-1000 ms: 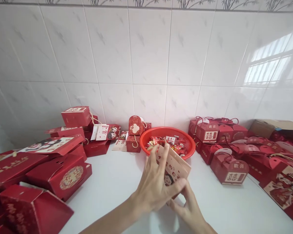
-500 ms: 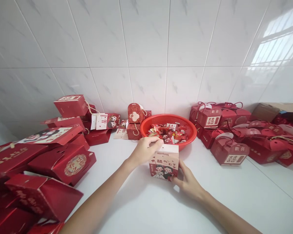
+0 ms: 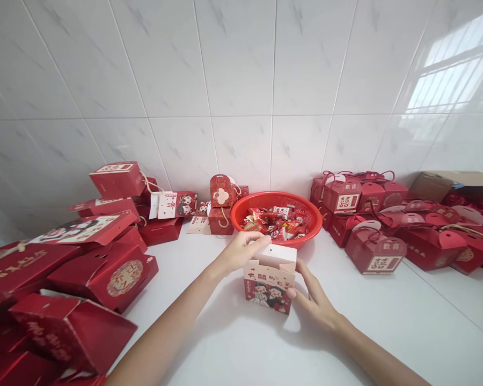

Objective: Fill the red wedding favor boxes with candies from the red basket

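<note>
the left hand (image 3: 238, 253) pinches a raised flap (image 3: 280, 253); the card box (image 3: 267, 287), tilted a second ago, now stands upright on the bench (image 3: 233, 354), seemingly opened for use; the right hand's (image 3: 314, 300) fingers clamp its side.

both bare forearms come in from the bottom edge and converge toward the middle. the left forearm (image 3: 171, 324) slants up and to the right, its wrist roughly in line with it; the left hand (image 3: 238, 253) is higher than the right, palm mostly turned down, thumb and fingers bent and close together at the tips. the right forearm (image 3: 372, 346) slants up and to the left. the right hand (image 3: 317, 301) has its thumb pointing left, apart from the curved fingers above it.
</note>
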A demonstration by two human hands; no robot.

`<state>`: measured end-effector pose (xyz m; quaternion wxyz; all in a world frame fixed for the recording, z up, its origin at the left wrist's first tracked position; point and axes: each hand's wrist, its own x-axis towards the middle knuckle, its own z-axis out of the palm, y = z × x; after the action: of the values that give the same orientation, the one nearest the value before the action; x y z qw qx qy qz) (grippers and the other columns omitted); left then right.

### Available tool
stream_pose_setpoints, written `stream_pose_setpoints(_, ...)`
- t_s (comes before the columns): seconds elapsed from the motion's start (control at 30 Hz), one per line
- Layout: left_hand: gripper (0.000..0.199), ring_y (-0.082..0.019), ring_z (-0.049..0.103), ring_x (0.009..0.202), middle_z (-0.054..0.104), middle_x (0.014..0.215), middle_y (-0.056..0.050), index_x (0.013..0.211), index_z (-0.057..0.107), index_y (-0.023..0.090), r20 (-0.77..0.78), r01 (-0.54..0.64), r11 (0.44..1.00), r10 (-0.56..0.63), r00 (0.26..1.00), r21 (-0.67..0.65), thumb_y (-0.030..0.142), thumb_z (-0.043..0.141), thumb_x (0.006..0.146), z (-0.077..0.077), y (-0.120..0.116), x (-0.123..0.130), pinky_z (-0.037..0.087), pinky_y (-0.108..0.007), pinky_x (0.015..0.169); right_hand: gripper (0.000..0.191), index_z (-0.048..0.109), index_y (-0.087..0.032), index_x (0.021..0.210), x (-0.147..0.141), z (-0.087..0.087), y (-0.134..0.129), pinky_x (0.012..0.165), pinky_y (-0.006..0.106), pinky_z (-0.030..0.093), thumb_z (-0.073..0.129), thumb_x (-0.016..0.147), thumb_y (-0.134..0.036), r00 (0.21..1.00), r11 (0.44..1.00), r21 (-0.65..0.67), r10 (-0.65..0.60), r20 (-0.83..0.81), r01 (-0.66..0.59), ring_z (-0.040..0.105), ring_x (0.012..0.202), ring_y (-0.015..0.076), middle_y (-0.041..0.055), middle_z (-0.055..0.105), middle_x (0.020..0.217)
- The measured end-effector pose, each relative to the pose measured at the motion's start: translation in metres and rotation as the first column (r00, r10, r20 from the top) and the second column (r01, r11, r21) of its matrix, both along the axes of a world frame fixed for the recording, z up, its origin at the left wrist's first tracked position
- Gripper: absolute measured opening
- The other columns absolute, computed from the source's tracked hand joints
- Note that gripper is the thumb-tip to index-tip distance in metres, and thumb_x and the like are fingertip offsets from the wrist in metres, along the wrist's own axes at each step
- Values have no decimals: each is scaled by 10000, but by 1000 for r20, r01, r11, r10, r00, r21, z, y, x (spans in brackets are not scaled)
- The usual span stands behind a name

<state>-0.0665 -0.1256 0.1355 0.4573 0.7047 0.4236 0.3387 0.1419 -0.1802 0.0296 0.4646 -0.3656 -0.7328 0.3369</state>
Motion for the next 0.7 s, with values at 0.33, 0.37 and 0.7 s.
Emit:
stream_pose_setpoints(0.33, 418, -215, 632, 866, 721, 896, -77, 877, 714, 144, 26, -68, 995, 67, 997, 71, 523, 557, 798, 0, 40, -19, 463, -294, 767, 310, 596, -231, 1153, 32, 14, 26, 867, 413, 505, 480, 963, -447, 884, 849, 250, -437, -165, 466, 625, 972, 266, 100, 674, 1092)
stream_pose_setpoints(0.37, 362, -208, 624, 819, 714, 842, -67, 806, 711, 145, -44, -56, 989, 62, 997, 139, 478, 572, 783, 1, 47, -18, 455, -286, 736, 287, 602, -231, 1126, 34, 18, 29, 848, 414, 509, 495, 954, -436, 866, 826, 262, -466, -179, 499, 628, 939, 263, 98, 678, 1064)
stream_pose_setpoints(0.7, 103, -172, 526, 449, 621, 462, 6, 487, 680, 193, -381, 151, 988, -148, 913, -22, 111, 729, 448, -6, 109, 35, 372, -275, 484, 169, 608, -202, 929, 30, 74, 96, 745, 344, 502, 495, 830, -281, 915, 897, 247, -395, 80, 366, 629, 772, 197, 65, 688, 944)
